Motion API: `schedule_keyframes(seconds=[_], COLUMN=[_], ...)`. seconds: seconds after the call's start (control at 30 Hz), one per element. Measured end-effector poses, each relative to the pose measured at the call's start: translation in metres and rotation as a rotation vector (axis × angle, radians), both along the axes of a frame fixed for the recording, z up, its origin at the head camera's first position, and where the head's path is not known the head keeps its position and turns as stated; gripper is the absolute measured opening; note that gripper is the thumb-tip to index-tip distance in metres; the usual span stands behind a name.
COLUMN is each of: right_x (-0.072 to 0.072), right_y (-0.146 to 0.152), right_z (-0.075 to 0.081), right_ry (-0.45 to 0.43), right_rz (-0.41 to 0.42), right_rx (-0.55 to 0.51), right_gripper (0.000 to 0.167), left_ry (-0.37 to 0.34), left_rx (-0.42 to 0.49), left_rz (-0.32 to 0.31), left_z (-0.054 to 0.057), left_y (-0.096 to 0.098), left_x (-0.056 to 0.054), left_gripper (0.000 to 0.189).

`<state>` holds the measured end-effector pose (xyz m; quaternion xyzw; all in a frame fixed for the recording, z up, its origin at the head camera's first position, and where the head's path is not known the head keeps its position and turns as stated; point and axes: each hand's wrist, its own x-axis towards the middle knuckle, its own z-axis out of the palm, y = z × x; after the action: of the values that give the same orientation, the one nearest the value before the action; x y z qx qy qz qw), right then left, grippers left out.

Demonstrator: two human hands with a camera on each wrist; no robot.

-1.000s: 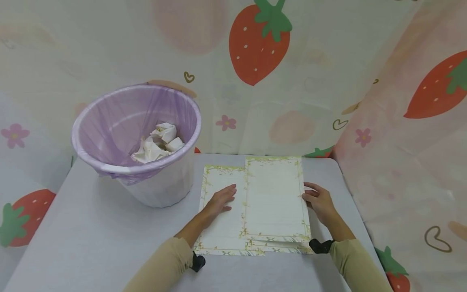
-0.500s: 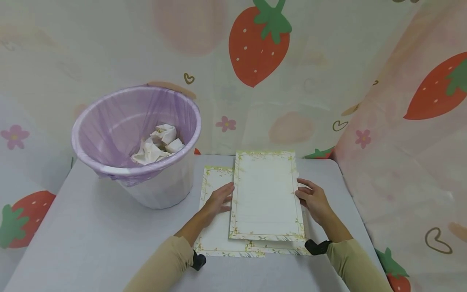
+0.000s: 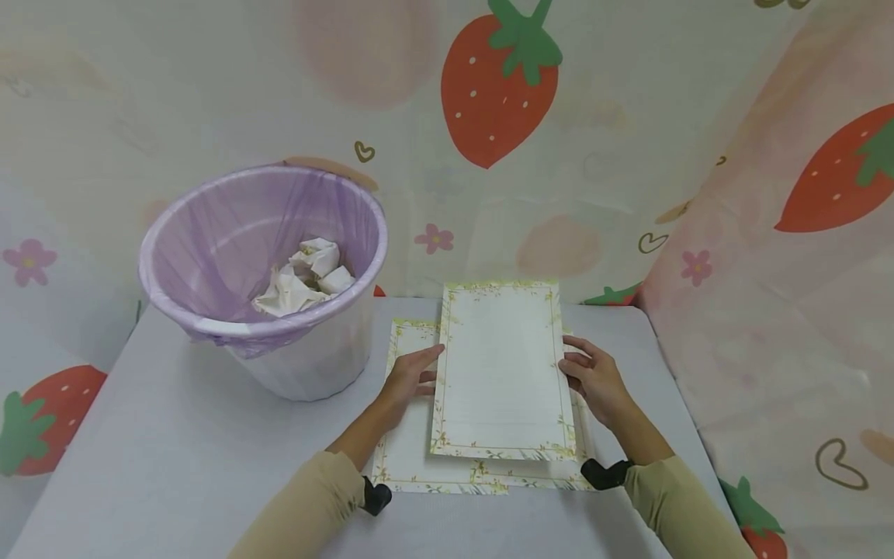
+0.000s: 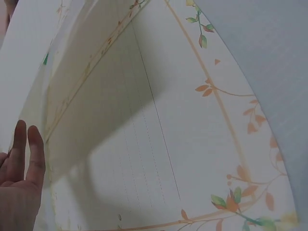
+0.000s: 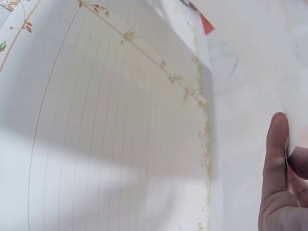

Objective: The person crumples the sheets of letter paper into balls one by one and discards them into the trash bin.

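Fingers (image 3: 423, 358) flanked a raised sheet (image 3: 503, 373) of flower-bordered paper. Farthest left, as I saw it, a white bin (image 3: 307, 380) stood on the pale table (image 3: 161, 473), a purple liner (image 3: 199, 256) folded over its rim and crumpled paper (image 3: 288, 292) inside. Then came the person's left hand (image 3: 403, 382), its fingers nearly straight and slightly apart, touching the raised sheet's left edge. Beneath that hand a left lower sheet (image 3: 408, 458), bordered alike, lay on the table. Next was the raised sheet itself, held above the left lower sheet and a right lower sheet (image 3: 534, 474). At its right edge the right hand (image 3: 599, 386) pinched the paper between thumb and fingers. Farthest right hung a strawberry-printed backdrop (image 3: 757, 349).
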<state>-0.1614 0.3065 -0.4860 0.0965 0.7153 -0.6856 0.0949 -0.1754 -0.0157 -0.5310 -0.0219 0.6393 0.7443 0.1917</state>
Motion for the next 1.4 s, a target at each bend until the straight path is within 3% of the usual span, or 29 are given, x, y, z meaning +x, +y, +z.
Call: schedule_keyframes(seconds=[0.33,0.5,0.63,0.9,1.13,1.4], right_x=[0.001,0.001,0.001,-0.001,-0.005,-0.006], right_y=[-0.001,-0.002,-0.003,-0.004,-0.003,-0.001], right_z=[0.005,0.007,0.011,0.022,0.036,0.052], right_ry=[0.001,0.032,0.056,0.079,0.091,0.134], right_rz=[0.026,0.046,0.073,0.117,0.119,0.145], right_rx=[0.041,0.047,0.032,0.016,0.023,-0.003], right_gripper=[0.051,0.051,0.052,0.053,0.053,0.049], left_ry=[0.053,0.104,0.143,0.191,0.232,0.222], left_rx=[0.009,-0.03,-0.074,-0.051,-0.02,0.004], left_rz=[0.037,0.065,0.08,0.07,0.112,0.097], left_z=[0.001,0.005,0.012,0.028,0.034,0.052], left_y=[-0.007,-0.008,-0.009,-0.017,-0.022,-0.024], left_x=[-0.005,-0.005,-0.004,-0.007,-0.014,-0.013], left_gripper=[0.037,0.032,0.033,0.039,0.062,0.053])
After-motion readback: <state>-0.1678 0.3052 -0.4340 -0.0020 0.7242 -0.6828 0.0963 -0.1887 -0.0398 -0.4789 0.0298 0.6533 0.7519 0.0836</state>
